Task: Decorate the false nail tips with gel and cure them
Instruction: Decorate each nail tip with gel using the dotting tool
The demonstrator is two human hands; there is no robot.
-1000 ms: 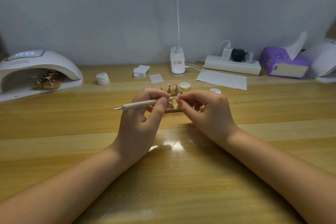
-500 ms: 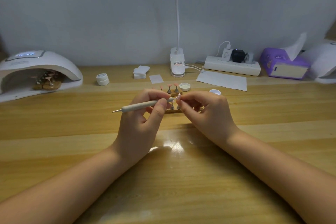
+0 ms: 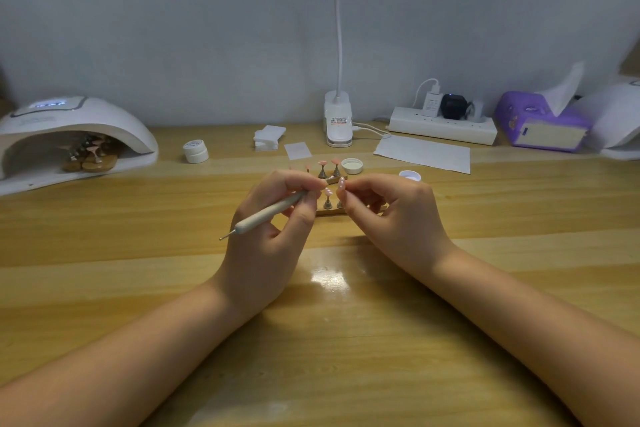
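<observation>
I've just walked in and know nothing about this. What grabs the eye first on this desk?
Two hands meet at the middle of the wooden table: the left hand holds a slim dotting tool, and the right hand pinches a small pink nail tip above a stand of more tips. At far left, a white curing lamp shelters another stand, its display lit.

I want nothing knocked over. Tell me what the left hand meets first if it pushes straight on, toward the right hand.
Likely the pink false nail tip on its metal stand, just beyond the left hand; then the right hand's fingertips. Depth is unclear, so it might pass in front.
</observation>
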